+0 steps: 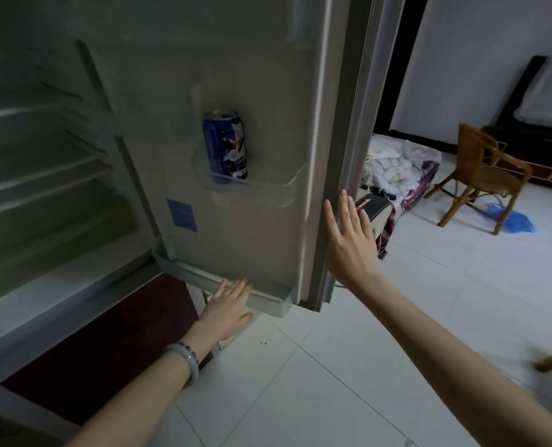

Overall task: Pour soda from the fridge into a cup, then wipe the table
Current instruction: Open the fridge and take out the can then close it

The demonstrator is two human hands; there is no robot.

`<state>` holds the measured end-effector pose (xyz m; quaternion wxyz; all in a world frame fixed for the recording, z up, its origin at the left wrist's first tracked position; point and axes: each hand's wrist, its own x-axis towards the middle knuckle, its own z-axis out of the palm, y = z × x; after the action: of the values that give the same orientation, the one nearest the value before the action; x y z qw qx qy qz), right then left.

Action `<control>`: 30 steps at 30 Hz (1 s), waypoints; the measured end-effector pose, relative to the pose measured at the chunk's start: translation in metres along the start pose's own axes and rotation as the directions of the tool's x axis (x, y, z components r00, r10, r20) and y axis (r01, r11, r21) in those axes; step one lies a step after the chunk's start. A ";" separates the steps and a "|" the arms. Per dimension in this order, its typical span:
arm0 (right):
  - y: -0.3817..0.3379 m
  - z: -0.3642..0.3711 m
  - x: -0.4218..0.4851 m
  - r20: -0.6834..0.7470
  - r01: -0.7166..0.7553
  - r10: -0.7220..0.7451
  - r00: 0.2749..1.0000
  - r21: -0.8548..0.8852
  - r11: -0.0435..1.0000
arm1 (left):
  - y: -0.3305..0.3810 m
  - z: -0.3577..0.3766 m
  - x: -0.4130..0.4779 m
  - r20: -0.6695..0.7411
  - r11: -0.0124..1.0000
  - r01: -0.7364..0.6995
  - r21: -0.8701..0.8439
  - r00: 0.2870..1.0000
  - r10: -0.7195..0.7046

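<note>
A blue soda can [225, 145] stands upright in a clear shelf halfway up the inside of the open fridge door [242, 75]. The right hand [348, 237], fingers straight and empty, lies against the door's outer edge. The left hand [227, 306], also flat and empty, is at the door's bottom edge.

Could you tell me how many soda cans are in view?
1: a blue aluminium soda can stands upright in the clear plastic door shelf; the dim fridge interior may hide others.
</note>
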<state>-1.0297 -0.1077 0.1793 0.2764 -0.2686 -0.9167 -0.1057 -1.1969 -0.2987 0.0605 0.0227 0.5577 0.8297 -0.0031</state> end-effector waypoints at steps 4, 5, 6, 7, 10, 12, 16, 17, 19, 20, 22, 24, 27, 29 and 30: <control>0.010 0.013 0.022 0.083 -0.074 0.076 0.994 -0.027 0.997 | -0.009 0.008 0.026 0.062 1.000 -0.022 0.004 0.998 0.021; 0.013 0.016 0.027 0.101 -0.086 0.088 0.991 -0.022 0.996 | -0.010 0.009 0.030 0.066 0.999 -0.035 0.014 0.997 0.034; 0.017 0.020 0.031 0.120 -0.094 0.096 0.988 -0.021 0.995 | -0.010 0.010 0.034 0.068 0.999 -0.046 0.020 0.997 0.044; 0.021 0.023 0.036 0.138 -0.097 0.100 0.985 -0.024 0.995 | -0.010 0.011 0.038 0.069 0.998 -0.054 0.024 0.996 0.052; 0.033 0.031 0.050 0.184 -0.101 0.105 0.977 -0.035 0.994 | -0.007 0.011 0.052 0.080 0.998 -0.060 0.035 0.995 0.057; 0.039 0.035 0.061 0.200 -0.116 0.118 0.973 -0.023 0.993 | -0.005 0.010 0.062 0.087 0.998 -0.057 0.029 0.995 0.054; 0.048 0.047 0.083 0.217 -0.140 0.131 0.967 0.024 0.990 | 0.000 0.012 0.082 0.088 0.999 -0.044 0.014 0.995 0.043; 0.051 0.051 0.088 0.228 -0.143 0.130 0.965 0.041 0.989 | 0.002 0.012 0.087 0.091 0.999 -0.034 0.011 0.995 0.033; 0.058 0.060 0.099 0.255 -0.144 0.123 0.959 0.066 0.987 | 0.005 0.012 0.100 0.095 1.000 -0.010 0.001 0.995 0.010; 0.063 0.065 0.104 0.269 -0.141 0.118 0.956 0.071 0.987 | 0.007 0.012 0.107 0.097 1.000 0.002 -0.002 0.995 -0.002; 0.071 0.073 0.116 0.285 -0.131 0.106 0.953 0.071 0.989 | 0.010 0.009 0.119 0.103 1.000 0.020 -0.006 0.994 -0.019; 0.077 0.080 0.127 0.291 -0.108 0.084 0.953 0.067 0.992 | 0.013 0.008 0.128 0.106 0.999 0.042 -0.014 0.994 -0.040; 0.086 0.088 0.142 0.301 -0.081 0.053 0.952 0.082 0.993 | 0.017 0.006 0.141 0.116 0.997 0.073 -0.025 0.991 -0.069; 0.091 0.095 0.152 0.314 -0.074 0.042 0.949 0.090 0.993 | 0.018 0.004 0.150 0.121 0.996 0.084 -0.031 0.989 -0.080; 0.093 0.099 0.156 0.324 -0.072 0.037 0.945 0.096 0.993 | 0.018 0.004 0.155 0.125 0.996 0.089 -0.033 0.989 -0.084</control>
<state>-1.1325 0.0715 0.1901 0.1401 -0.2925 -0.9459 -0.0037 -1.2385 -0.1486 0.0505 0.0845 0.5195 0.8500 -0.0226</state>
